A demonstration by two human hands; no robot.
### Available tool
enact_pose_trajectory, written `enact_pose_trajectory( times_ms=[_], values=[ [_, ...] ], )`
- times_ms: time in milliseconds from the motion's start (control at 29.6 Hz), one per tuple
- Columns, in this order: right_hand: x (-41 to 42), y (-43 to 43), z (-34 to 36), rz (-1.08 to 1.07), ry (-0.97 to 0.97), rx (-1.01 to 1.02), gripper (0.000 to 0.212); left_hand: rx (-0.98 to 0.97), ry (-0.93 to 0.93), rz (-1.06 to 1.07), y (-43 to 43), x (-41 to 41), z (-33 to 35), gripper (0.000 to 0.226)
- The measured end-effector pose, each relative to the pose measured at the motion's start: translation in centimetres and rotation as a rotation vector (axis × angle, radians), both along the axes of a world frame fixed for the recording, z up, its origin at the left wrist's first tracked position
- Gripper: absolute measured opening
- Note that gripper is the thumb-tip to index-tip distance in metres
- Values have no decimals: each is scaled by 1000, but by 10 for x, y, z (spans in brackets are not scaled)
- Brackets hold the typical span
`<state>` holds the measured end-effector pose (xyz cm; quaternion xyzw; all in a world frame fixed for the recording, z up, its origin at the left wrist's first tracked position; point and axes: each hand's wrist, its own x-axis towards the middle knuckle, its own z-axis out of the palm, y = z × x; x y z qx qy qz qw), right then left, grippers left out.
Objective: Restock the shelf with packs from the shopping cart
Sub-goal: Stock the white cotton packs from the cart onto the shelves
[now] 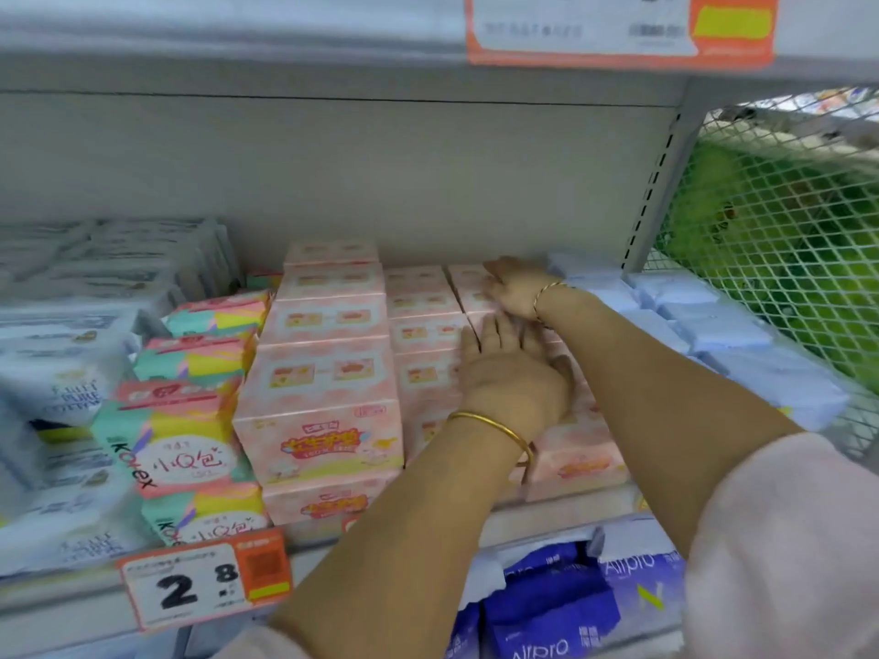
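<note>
On the shelf (561, 516) | left hand (513, 373), right hand (511, 290) flat, fingers straight | pressing glossy boxy pink packs (323, 387)

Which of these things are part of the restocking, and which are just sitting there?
In the job: pink packs, left hand and right hand resting on them, shelf.
Just there: Kotex packs, pale blue packs, price tag, dark blue packs.

The pink packs (323, 373) under the fingers (499, 332) of the left hand (509, 373) carry a smooth, slightly glossy plastic wrap; the pale blue packs (713, 325) to the right of the right hand (513, 290) fingers look matt and soft. Beyond the fingers the back panel (428, 183) is smooth, matt painted metal, the mesh panel (761, 206) is coated wire, and both wrist bangles (494, 428) are polished gold-coloured metal.
</note>
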<state>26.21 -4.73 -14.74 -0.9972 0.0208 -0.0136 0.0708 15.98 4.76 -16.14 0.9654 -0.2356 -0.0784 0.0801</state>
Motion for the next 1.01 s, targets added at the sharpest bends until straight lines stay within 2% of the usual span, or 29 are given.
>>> enact_pose_trajectory(
  times_ms=[202, 405, 573, 742, 877, 1012],
  values=[
    [8, 0, -11, 28, 8, 114, 40, 48, 33, -13, 1, 2, 3, 62],
    [3, -1, -10, 43, 2, 144, 40, 29, 13, -21, 3, 1, 2, 64],
    [-14, -3, 8, -21, -103, 222, 42, -65, -94, -10, 7, -14, 1, 62],
    [-65, -12, 31, -112, -289, 279, 41, -21, -61, -170, 15, -37, -3, 60],
    [-126, 0, 35, -103, -286, 307, 34, -21, -31, -184, 22, -35, -3, 59],
    [-175, 12, 33, -86, -265, 260, 38, -41, -88, -170, 27, -43, -3, 59]
  ],
)
